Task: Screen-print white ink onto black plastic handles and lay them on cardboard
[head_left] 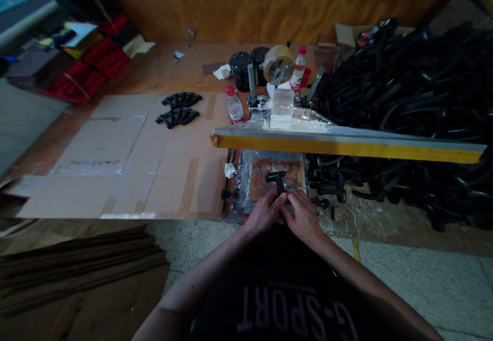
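In front of my body, a black plastic handle-like part (276, 177) with small pale lettering on its wide end lies above the brown base plate (259, 187) of a screen-printing fixture. My left hand (266, 210) is closed around its lower end from the left. From the right, my right hand (304, 215) pinches at the same end, with the thumbs close together. The part's lower end is hidden by my fingers. Just beyond the hands, a printing frame (346, 148) with a yellow front edge is raised over the plate.
To the left, two rows of black parts (177, 117) lie on a cardboard sheet (154, 151). A large heap of black parts (408, 89) fills the right side. Behind the frame stand bottles (234, 106), a black tub (241, 71) and a tape roll (278, 64).
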A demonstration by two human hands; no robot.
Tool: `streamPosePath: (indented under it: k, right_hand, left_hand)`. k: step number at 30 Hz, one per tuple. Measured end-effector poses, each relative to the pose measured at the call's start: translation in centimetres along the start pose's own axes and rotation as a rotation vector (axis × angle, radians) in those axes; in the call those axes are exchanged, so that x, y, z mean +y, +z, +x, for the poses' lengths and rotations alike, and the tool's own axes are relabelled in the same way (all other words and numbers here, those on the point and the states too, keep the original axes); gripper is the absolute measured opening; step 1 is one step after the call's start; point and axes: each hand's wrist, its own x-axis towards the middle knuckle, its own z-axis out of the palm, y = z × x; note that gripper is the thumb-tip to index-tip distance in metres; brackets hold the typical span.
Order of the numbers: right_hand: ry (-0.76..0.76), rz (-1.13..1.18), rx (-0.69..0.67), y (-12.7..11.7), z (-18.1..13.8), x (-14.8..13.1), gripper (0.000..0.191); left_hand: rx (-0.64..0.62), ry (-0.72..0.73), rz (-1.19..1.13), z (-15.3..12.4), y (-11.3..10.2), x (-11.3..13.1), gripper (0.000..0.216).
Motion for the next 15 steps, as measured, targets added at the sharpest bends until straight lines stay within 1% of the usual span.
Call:
streamPosePath:
  k: [6,9,15]
  right_hand:
    - [0.018,0.035,0.001,0.00,0.07,-0.07,0.007]
    - [0.032,0.033,-0.020,0.03,0.12,0.04,0.006]
    - [0.037,0.043,-0.024,-0.09,0.42,0.16,0.009]
  left_hand:
    - [-0.010,-0.024,0.094,0.19,-0.21,0.11,0.042]
    - [-0.010,-0.031,0.113,0.31,-0.29,0.15,0.043]
    - [0.001,-0.035,0.186,0.57,-0.26,0.05,0.044]
